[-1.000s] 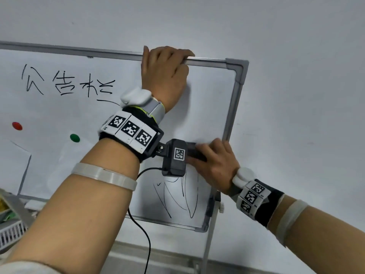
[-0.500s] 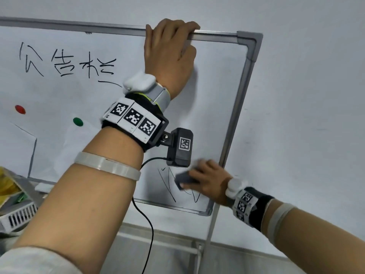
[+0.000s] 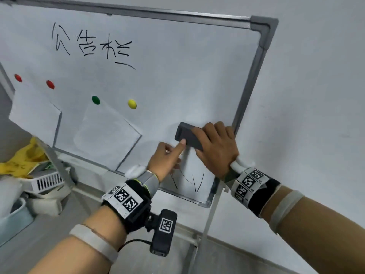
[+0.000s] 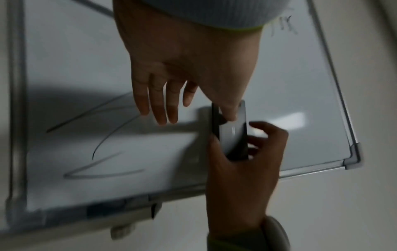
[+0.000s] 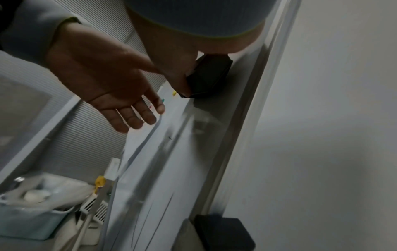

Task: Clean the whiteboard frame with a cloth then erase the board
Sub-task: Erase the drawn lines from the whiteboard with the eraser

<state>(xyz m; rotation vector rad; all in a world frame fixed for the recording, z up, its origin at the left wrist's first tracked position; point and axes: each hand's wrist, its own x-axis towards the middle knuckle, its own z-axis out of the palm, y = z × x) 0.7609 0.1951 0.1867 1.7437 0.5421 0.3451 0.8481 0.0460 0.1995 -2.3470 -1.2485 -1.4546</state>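
Note:
The whiteboard has a grey frame, black characters at the top and black scribbles at its lower right. My right hand grips a dark grey eraser flat against the board, just left of the frame's right side and above the scribbles. My left hand is below and to the left, fingers straight, one fingertip touching the eraser's lower edge. In the left wrist view the thumb meets the eraser. The right wrist view shows the eraser under my palm.
Two paper sheets hang under red, green and yellow magnets. A yellow item and a white basket sit at lower left. An easel leg runs down below the board's corner. Bare wall lies to the right.
My left hand let go of the top frame and came down to the eraser. My right hand moved the eraser up from the scribbles, some of which are gone.

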